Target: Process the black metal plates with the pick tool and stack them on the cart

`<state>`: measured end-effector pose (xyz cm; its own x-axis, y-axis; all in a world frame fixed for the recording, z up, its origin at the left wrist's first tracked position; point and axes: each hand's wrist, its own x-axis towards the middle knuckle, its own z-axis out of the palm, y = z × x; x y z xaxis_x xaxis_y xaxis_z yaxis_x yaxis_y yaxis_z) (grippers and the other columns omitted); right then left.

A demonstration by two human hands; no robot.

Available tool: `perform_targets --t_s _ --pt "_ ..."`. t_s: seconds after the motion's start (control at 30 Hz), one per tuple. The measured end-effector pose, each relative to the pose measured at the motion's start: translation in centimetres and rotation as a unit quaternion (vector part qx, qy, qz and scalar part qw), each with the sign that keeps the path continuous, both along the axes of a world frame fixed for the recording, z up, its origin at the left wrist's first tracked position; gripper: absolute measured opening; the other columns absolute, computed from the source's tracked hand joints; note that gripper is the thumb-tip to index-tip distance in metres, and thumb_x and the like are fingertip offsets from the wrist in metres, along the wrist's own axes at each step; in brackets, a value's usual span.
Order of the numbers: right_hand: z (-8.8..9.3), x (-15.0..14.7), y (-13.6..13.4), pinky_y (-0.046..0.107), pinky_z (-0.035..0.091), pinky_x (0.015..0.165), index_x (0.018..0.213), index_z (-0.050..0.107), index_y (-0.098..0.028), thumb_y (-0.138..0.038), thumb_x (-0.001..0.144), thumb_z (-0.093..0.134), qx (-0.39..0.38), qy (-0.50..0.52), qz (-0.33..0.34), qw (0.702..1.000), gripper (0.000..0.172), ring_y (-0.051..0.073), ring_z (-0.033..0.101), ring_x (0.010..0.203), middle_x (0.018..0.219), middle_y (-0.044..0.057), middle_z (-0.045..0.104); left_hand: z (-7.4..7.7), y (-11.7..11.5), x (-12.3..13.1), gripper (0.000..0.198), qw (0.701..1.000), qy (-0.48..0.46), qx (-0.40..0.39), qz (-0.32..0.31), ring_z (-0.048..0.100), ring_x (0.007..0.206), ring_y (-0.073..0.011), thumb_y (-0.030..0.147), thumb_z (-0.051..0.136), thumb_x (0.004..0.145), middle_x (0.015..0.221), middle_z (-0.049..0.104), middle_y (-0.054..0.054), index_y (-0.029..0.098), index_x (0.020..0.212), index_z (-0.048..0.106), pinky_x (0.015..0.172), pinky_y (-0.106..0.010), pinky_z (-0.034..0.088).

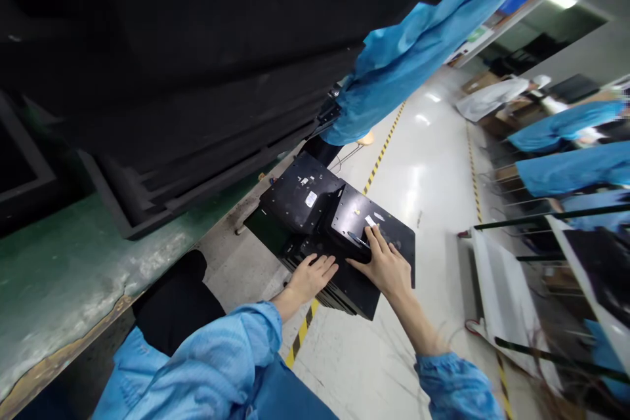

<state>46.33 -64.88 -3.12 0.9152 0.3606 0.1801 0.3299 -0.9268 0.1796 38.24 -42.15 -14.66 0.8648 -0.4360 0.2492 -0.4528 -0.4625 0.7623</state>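
A stack of flat black metal plates (344, 236) with small white labels stands on the floor beside the line. My left hand (310, 275) lies on the near edge of the stack, fingers stretched out and flat. My right hand (384, 262) rests on the top plate, fingers extended toward a white label (370, 220). Neither hand grips anything that I can see. Both my arms wear blue sleeves.
A green-topped workbench (73, 262) with large black panels (197, 79) runs along the left. A co-worker's blue sleeve (418, 46) reaches in at the top. A glossy floor with yellow-black tape (384, 144) runs ahead. Racks and blue-clad people (566, 170) fill the right side.
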Motion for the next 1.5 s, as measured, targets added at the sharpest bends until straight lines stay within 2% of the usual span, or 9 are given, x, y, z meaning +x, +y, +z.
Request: perform_targets --t_s 0.23,0.4,0.57,0.77,0.9,1.13,1.33,1.5 --pt "1.0 3.4 0.4 0.055 0.061 0.100 0.175 0.037 -0.021 -0.071 0.089 0.079 -0.032 0.050 -0.055 0.997 0.108 0.048 0.070 0.125 0.175 0.017 0.045 -0.7 -0.5 -1.0 0.063 0.999 -0.036 0.034 0.021 0.056 0.155 -0.0214 0.007 0.052 0.105 0.169 0.056 -0.004 0.036 0.160 0.057 0.126 -0.045 0.046" --pt "1.0 4.8 -0.2 0.055 0.059 0.108 0.175 0.035 -0.021 -0.069 0.087 0.083 -0.034 0.061 -0.041 0.997 0.112 0.045 0.068 0.131 0.177 0.015 0.042 -1.1 -0.6 -1.4 0.055 0.988 -0.100 0.112 0.026 0.058 0.152 -0.0201 0.010 0.049 0.109 0.170 0.056 -0.003 0.030 0.159 0.058 0.121 -0.040 0.047" --pt "0.7 5.5 -0.6 0.057 0.058 0.111 0.176 0.034 -0.025 -0.072 0.091 0.076 -0.021 0.046 -0.034 0.998 0.106 0.045 0.070 0.130 0.177 0.012 0.043 -1.2 -0.4 -1.2 0.050 0.968 -0.168 0.186 0.021 0.058 0.150 -0.0192 0.011 0.048 0.112 0.171 0.054 -0.009 0.020 0.160 0.057 0.119 -0.039 0.046" --pt "1.3 6.9 0.0 0.059 0.061 0.108 0.176 0.034 -0.023 -0.071 0.090 0.077 -0.037 0.051 -0.056 0.996 0.107 0.046 0.071 0.127 0.176 0.014 0.043 -1.1 -0.3 -1.0 0.048 0.943 -0.223 0.246 0.027 0.060 0.147 -0.0182 0.015 0.050 0.113 0.172 0.054 -0.009 0.020 0.160 0.058 0.116 -0.036 0.047" --pt "1.6 7.4 0.0 0.058 0.061 0.108 0.175 0.037 -0.023 -0.072 0.090 0.077 -0.050 0.050 -0.065 0.995 0.105 0.045 0.072 0.126 0.176 0.013 0.044 -0.8 -0.2 -1.0 0.048 0.935 -0.240 0.260 0.034 0.060 0.146 -0.0175 0.016 0.047 0.114 0.172 0.054 -0.009 0.020 0.160 0.059 0.116 -0.035 0.046" --pt "0.8 8.4 -0.7 0.058 0.061 0.109 0.176 0.034 -0.025 -0.075 0.090 0.076 -0.046 0.049 -0.071 0.995 0.108 0.046 0.069 0.132 0.178 0.011 0.041 -0.6 0.0 -1.0 0.047 0.930 -0.250 0.267 0.031 0.061 0.145 -0.0182 0.015 0.045 0.115 0.172 0.054 -0.010 0.019 0.160 0.059 0.116 -0.036 0.047" --pt "0.5 9.5 -1.3 0.057 0.055 0.117 0.178 0.026 -0.030 -0.078 0.087 0.078 -0.024 0.060 -0.068 0.996 0.115 0.043 0.064 0.140 0.180 0.011 0.038 -0.4 0.0 -1.0 0.048 0.929 -0.249 0.273 0.029 0.060 0.146 -0.0184 0.016 0.048 0.114 0.172 0.054 -0.011 0.020 0.161 0.059 0.116 -0.036 0.047" --pt "0.4 9.8 -1.7 0.058 0.054 0.117 0.179 0.024 -0.030 -0.080 0.087 0.076 -0.018 0.065 -0.065 0.996 0.117 0.044 0.063 0.141 0.180 0.012 0.037 -0.6 -0.1 -1.0 0.047 0.930 -0.247 0.269 0.034 0.061 0.145 -0.0178 0.017 0.047 0.115 0.172 0.053 -0.010 0.021 0.160 0.059 0.116 -0.035 0.047"
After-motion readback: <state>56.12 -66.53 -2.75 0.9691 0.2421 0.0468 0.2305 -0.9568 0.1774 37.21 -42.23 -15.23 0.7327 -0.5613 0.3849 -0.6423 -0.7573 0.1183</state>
